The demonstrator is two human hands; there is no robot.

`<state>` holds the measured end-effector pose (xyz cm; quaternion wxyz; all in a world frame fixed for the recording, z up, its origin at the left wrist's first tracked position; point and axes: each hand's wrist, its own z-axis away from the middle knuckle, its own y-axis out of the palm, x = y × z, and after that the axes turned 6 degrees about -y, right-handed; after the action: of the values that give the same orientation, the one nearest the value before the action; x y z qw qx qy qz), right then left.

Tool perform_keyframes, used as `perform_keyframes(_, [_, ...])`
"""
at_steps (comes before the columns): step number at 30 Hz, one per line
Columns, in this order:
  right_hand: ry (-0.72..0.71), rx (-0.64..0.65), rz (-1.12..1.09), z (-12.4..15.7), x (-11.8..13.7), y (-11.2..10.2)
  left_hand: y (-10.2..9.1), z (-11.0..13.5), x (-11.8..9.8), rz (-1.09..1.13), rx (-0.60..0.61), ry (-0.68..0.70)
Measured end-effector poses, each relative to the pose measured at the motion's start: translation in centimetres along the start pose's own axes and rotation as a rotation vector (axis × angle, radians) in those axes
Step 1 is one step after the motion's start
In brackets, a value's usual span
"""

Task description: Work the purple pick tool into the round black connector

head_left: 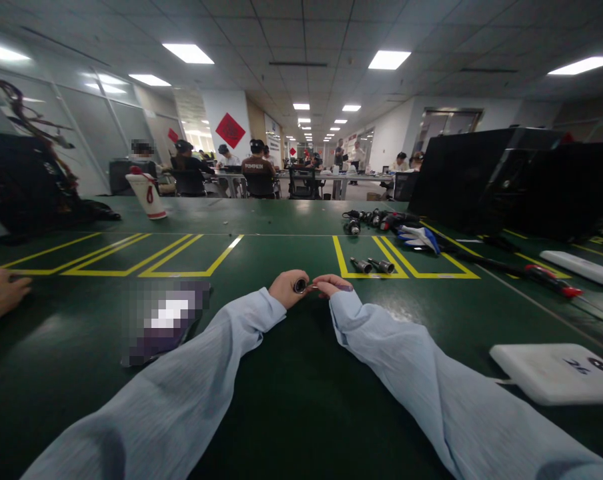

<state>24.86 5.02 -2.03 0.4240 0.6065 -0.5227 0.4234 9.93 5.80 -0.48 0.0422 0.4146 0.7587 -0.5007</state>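
Observation:
My left hand (285,288) is closed around a metal cylindrical connector (299,286), its round open end turned towards me. Close beside it, my right hand (330,286) pinches a thin, small piece (312,287) that points at the connector; its kind is too small to make out. The fingertips of both hands nearly meet above the green table (291,413). Beyond my right hand, two similar metal connectors (361,265) lie inside a yellow taped frame (401,274).
Another person's hand (1,297) rests at the left edge. A blurred-out dark packet (169,323) lies by my left sleeve. A cup (148,193), gloves (417,239), connectors with cables (371,219), a red-handled tool (551,280), a white box (556,373) and black cases (461,180) surround the area.

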Motion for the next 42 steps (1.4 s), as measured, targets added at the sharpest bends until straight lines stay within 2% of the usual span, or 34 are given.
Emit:
perform_keyframes(8, [0.032,0.026,-0.097,0.0,-0.2,0.2,0.1,0.0,0.2,0.043,0.022,0.012])
perform_keyframes(18, [-0.019,-0.063,0.037,0.3,0.3,0.1,0.1,-0.1,0.3,-0.017,0.023,-0.004])
perform_keyframes(22, [-0.028,-0.048,0.067,0.4,0.8,0.1,0.0,-0.1,0.3,0.000,0.026,0.004])
perform_keyframes(30, [0.036,-0.008,-0.018,0.5,1.3,0.0,0.0,-0.1,0.2,0.069,0.005,-0.010])
perform_keyframes(42, [0.000,-0.052,0.045,0.3,0.5,0.3,0.1,-0.1,0.1,0.032,0.016,-0.026])
